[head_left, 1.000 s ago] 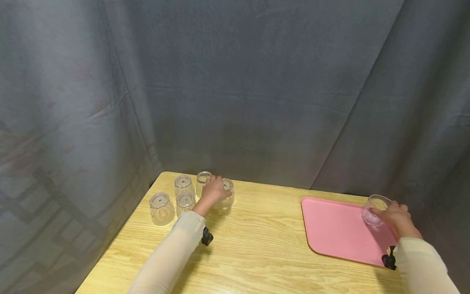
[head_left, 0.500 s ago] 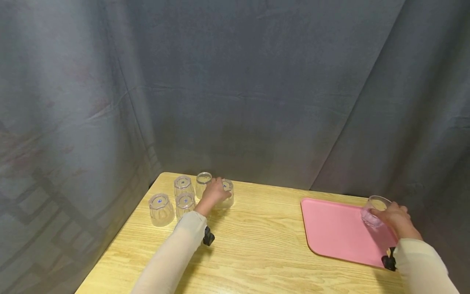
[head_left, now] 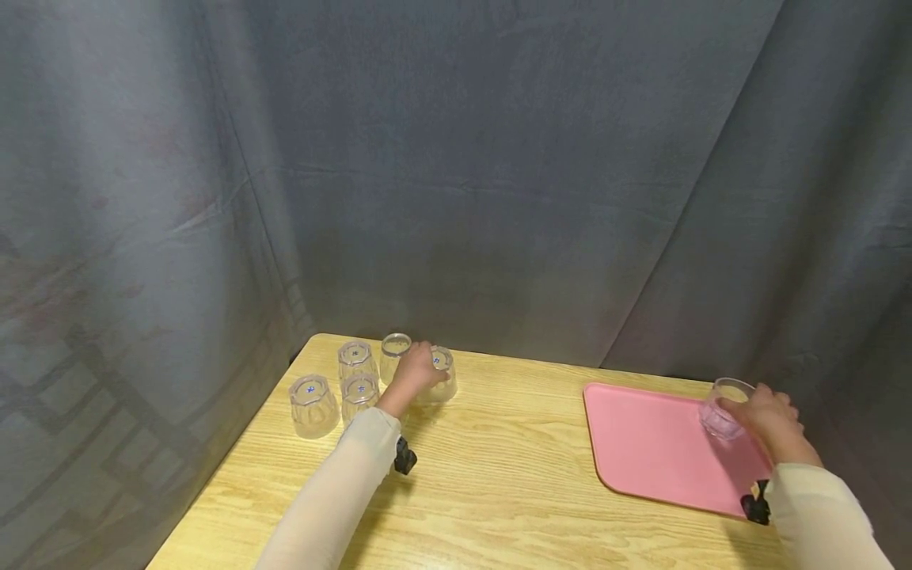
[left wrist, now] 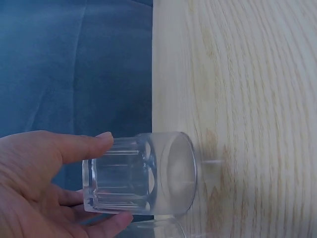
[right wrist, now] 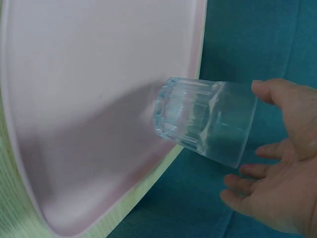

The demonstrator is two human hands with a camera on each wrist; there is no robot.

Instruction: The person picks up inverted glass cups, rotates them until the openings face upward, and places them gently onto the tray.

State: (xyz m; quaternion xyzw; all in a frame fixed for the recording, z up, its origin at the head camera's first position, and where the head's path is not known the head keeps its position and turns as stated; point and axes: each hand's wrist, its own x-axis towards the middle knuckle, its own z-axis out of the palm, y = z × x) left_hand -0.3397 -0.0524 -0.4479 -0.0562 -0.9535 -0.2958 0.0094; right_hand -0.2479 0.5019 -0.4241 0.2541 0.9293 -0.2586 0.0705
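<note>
On the table's left part, my left hand (head_left: 415, 370) spans the base of an upside-down clear drinking glass (head_left: 443, 385), thumb on one side and fingers on the other. In the left wrist view that glass (left wrist: 143, 173) has its rim down on the wood. At right, an upright clear glass (head_left: 720, 416) stands on the pink tray (head_left: 655, 451) near its far right corner. Beside its rim is my right hand (head_left: 769, 419). The right wrist view shows that glass (right wrist: 203, 119) with the thumb tip at the rim and the fingers spread loosely away from the wall.
Several more upside-down glasses stand left of my left hand, among them a front one (head_left: 313, 412), a middle one (head_left: 359, 396) and a back one (head_left: 394, 356). A grey curtain (head_left: 456, 174) hangs behind the wooden table (head_left: 499, 475).
My right hand has shifted slightly to the right and loosened from the glass on the tray. The left hand and its glass have hardly moved.
</note>
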